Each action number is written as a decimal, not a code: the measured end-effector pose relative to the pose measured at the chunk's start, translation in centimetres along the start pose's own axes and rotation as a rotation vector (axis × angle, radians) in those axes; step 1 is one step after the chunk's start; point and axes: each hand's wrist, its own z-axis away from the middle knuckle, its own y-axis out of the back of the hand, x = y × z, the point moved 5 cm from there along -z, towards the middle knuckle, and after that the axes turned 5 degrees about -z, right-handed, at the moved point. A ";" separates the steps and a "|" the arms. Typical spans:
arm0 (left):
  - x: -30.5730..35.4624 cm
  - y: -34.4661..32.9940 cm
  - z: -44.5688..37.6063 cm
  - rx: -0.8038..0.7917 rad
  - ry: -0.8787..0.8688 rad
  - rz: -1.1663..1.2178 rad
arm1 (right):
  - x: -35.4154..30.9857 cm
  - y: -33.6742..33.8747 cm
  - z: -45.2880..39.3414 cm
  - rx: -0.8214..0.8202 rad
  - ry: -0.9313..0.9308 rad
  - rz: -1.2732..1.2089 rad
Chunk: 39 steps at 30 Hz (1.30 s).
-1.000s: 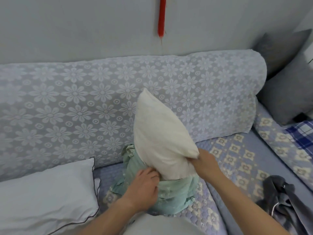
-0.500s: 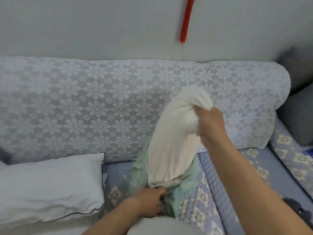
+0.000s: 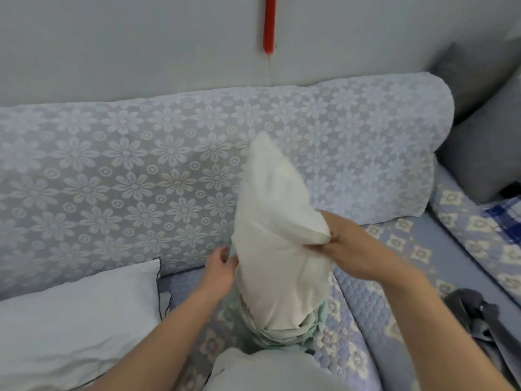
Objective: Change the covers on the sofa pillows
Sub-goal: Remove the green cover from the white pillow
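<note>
A cream-white pillow insert (image 3: 277,249) stands upright on the sofa seat, its lower end sunk in a bunched pale green cover (image 3: 282,334). My right hand (image 3: 346,249) pinches the insert's right corner at mid height. My left hand (image 3: 221,263) is at the insert's left side with fingers loosely spread, touching the edge of the green cover there; whether it grips the fabric is not plain.
A white pillow with dark piping (image 3: 76,325) lies at the left on the seat. Grey cushions (image 3: 485,153) lean at the right corner. Dark grey cloth (image 3: 485,320) lies at the right. The floral sofa back (image 3: 141,179) rises behind. A checked blue cloth (image 3: 504,218) lies far right.
My right hand came down from the insert's top to its right corner. My left hand rose from the cover's bottom to the insert's left side. The insert's top sprang back upright.
</note>
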 end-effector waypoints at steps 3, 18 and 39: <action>-0.4 -1.9 -2.1 0.077 -0.010 -0.099 | 2.3 0.6 3.1 0.009 -0.066 -0.198; -0.1 -5.9 5.6 -0.203 0.050 -0.322 | 19.1 9.2 16.1 0.744 -1.013 0.285; -0.4 -7.1 9.1 -0.075 0.245 -0.150 | 7.4 -9.9 3.1 -0.014 0.605 0.926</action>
